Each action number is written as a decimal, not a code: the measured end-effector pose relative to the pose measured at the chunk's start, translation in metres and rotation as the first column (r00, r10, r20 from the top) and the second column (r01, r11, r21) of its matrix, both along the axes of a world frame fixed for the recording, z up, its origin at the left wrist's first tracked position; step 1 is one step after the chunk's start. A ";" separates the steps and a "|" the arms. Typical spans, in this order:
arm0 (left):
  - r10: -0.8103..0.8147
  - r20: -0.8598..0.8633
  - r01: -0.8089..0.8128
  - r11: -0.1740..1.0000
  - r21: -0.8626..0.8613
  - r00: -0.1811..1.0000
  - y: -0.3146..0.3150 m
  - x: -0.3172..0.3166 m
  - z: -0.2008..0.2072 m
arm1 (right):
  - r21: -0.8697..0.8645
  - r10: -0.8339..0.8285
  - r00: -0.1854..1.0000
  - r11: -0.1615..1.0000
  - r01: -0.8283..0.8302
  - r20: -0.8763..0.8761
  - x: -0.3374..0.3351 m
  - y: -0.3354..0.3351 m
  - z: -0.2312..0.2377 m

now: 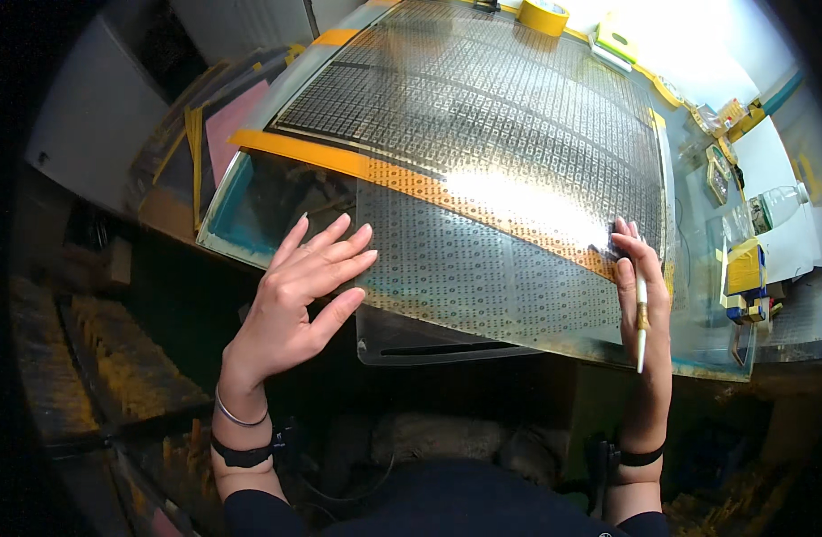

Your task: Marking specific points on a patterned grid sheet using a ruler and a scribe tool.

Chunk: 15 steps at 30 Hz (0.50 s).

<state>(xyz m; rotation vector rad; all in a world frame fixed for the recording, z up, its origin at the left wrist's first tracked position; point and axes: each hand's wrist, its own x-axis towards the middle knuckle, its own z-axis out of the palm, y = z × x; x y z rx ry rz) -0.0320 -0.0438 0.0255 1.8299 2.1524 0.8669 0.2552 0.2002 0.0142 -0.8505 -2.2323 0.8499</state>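
Observation:
My left hand (299, 300) is open, palm down with fingers spread, at the left edge of a clear film sheet (429, 259) printed with rows of small dark marks. My right hand (642, 291) holds a slim white pen-like tool (642, 318) with a brass-coloured middle; its exact kind cannot be told. The fingertips of that hand reach the right part of the sheet. Beneath the film's upper part lies a large panel (483, 116) with a dense dark pattern. A strip of orange tape (295, 152) runs along its near edge, partly under the film. Bright glare hides some of the pattern.
All this lies on a glass-topped table (697, 345). At its far edge are a yellow tape roll (543, 16) and a green-and-white item (613, 45). A clear plastic bottle (781, 204) and a yellow-and-blue box (745, 277) stand to the right. Stacked panels (174, 170) lean at the left.

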 end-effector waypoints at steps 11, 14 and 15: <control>-0.015 0.028 0.015 1.000 -0.027 0.999 0.007 -0.003 -0.001 | 0.179 0.015 0.996 0.983 -0.030 0.085 -0.002 0.002 -0.005; -0.013 0.030 0.013 1.000 -0.021 0.999 0.006 -0.003 -0.001 | 0.224 0.041 0.992 0.972 -0.067 0.118 -0.002 0.003 -0.006; -0.015 0.030 0.016 1.000 -0.018 0.999 0.006 -0.003 -0.001 | 0.221 0.047 0.992 0.973 -0.073 0.120 -0.002 0.001 -0.005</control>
